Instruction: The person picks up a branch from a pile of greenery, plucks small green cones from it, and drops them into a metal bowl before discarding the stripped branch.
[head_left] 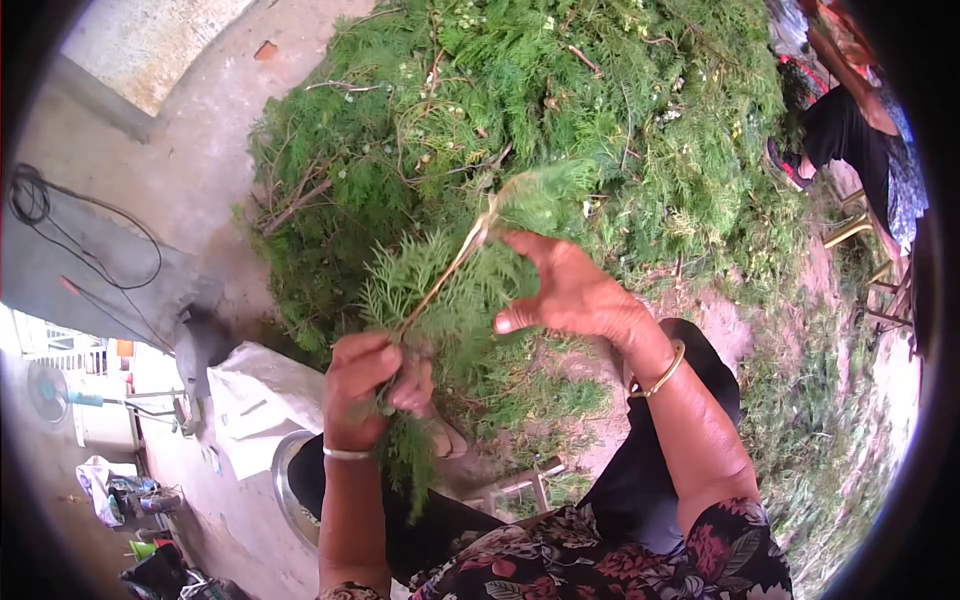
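My left hand [362,385] is closed around the lower end of a leafy evergreen branch [450,268]. Its bare brownish stem slants up to the right, and green sprays hang below my fist. To the right, my right hand [570,285] is spread, with thumb and fingers apart and nothing seen between them. It lies beside the branch's upper part, where a blurred tuft of green shows. Beyond both hands spreads a big pile of cut evergreen branches [480,110], some bearing small pale cones.
A white sack [265,390] and a metal basin rim [290,490] are at my left. Farther left are a fan [48,392] and a black cable [110,215]. Another person [850,125] sits at the upper right. Loose sprigs litter the ground.
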